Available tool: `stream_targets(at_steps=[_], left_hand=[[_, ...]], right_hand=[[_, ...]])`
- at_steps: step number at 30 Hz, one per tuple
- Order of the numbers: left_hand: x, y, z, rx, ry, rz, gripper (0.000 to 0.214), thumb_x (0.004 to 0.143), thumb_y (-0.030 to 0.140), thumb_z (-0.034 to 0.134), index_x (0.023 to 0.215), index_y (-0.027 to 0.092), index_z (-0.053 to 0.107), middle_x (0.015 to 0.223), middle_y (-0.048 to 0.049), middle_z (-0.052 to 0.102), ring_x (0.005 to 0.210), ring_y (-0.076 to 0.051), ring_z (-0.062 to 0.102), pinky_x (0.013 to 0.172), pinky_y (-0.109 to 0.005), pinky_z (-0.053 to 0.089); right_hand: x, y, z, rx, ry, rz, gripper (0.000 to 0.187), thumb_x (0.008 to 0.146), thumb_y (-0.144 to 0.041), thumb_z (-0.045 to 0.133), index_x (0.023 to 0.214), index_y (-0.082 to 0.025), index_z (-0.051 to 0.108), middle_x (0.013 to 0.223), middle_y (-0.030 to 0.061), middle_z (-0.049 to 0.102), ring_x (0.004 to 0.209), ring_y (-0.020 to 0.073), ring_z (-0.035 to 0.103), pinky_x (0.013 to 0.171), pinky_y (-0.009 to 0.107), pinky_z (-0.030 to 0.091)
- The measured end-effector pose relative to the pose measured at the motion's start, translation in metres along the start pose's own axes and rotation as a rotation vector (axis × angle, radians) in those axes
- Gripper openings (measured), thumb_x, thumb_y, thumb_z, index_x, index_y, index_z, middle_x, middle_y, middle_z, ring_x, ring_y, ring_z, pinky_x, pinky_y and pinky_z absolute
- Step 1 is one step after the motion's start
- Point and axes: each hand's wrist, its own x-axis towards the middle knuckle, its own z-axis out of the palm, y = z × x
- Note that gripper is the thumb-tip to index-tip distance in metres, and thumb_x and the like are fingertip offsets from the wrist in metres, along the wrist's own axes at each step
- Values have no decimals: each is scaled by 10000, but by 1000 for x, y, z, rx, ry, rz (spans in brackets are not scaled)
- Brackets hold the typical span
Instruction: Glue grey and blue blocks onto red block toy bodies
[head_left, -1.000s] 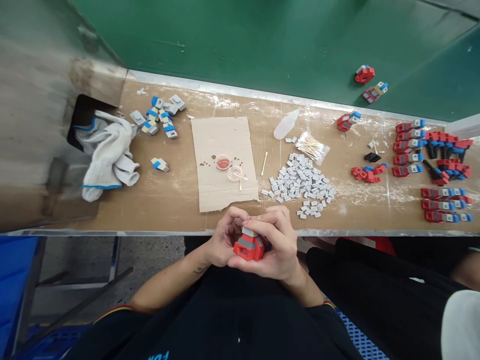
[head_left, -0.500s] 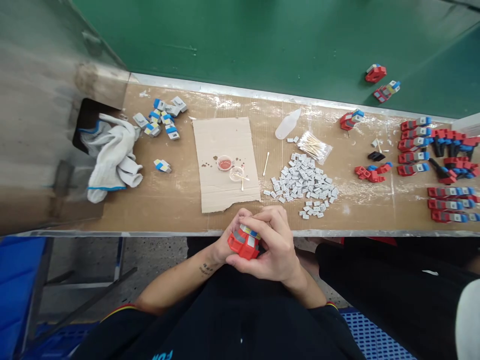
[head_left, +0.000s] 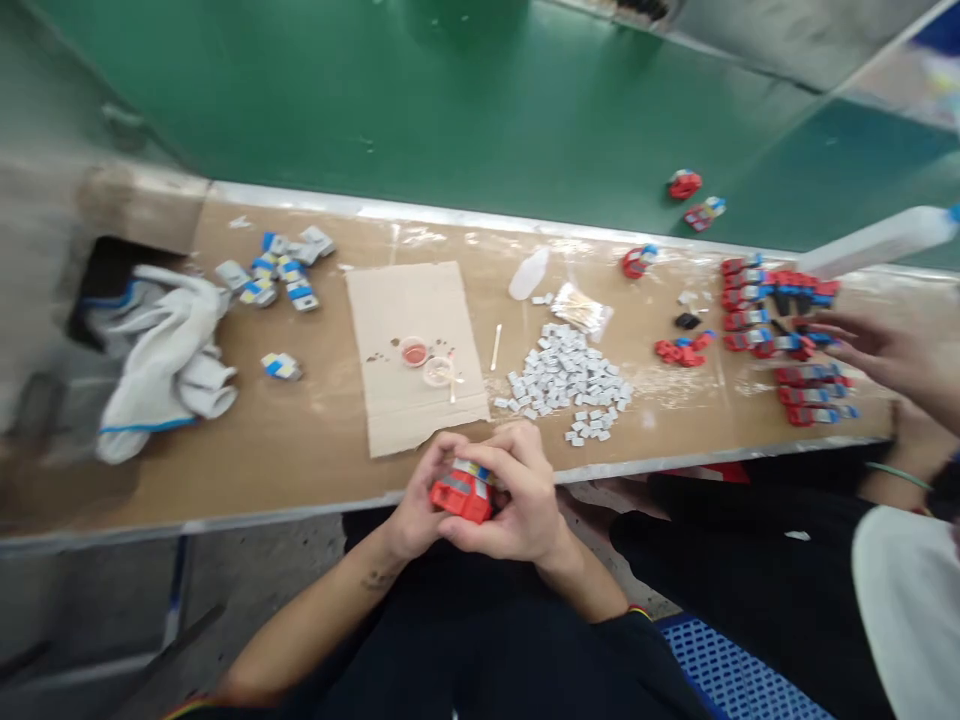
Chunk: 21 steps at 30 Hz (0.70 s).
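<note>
Between my two hands, at the table's near edge, is a red toy part (head_left: 463, 494) with grey, white, blue and yellow pieces on it. My left hand (head_left: 421, 505) is closed around its left side. From the right, my right hand (head_left: 517, 495) wraps over the top and side, thumb along the bottom. The fingertips partly cover the toy part. Beyond my hands lies a cardboard sheet (head_left: 412, 300) bearing a small cup of red liquid (head_left: 414, 352) and a second clear cup (head_left: 437, 372) with a cotton swab across it.
Small grey pieces (head_left: 566, 365) are heaped right of the cardboard, near a bag of swabs (head_left: 581, 308) and a lone swab (head_left: 496, 347). Gloves (head_left: 169, 350) and blue-white parts (head_left: 289, 270) lie left. A co-worker's hand (head_left: 874, 355) reaches over red assemblies (head_left: 814, 393) at right.
My view has shifted and tilted, moving the table contents leftward in the picture. A co-worker's hand has come in over the assemblies at right. Both my hands still hold the red toy part.
</note>
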Motion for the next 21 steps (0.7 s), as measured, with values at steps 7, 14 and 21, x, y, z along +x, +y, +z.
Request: stream_targets(at_steps=[7, 14, 21], left_hand=[[5, 40, -20, 374, 50, 219, 474, 750, 348, 964, 1151, 260, 728, 933, -31, 828, 775, -177, 819, 752, -205, 678], [-8, 31, -57, 735, 105, 294, 427, 824, 328, 870, 1226, 234, 761, 1072, -76, 839, 974, -211, 837, 914, -213, 661], [0, 40, -55, 861, 59, 565, 339, 873, 218, 782, 1209, 255, 761, 1048, -54, 856, 919, -229, 850, 870, -246, 695]], right_hand=[[5, 18, -5, 141, -144, 32, 588, 876, -666, 778, 1228, -199, 709, 980, 64, 774, 884, 186, 703, 846, 336, 569], [5, 27, 8, 212, -216, 15, 618, 896, -666, 763, 1255, -171, 674, 1113, 101, 821, 1034, 184, 764, 982, 305, 568], [-5, 37, 25, 217, -234, 41, 676, 818, -639, 854, 1285, -200, 639, 1150, 108, 813, 1066, 216, 768, 1015, 351, 578]])
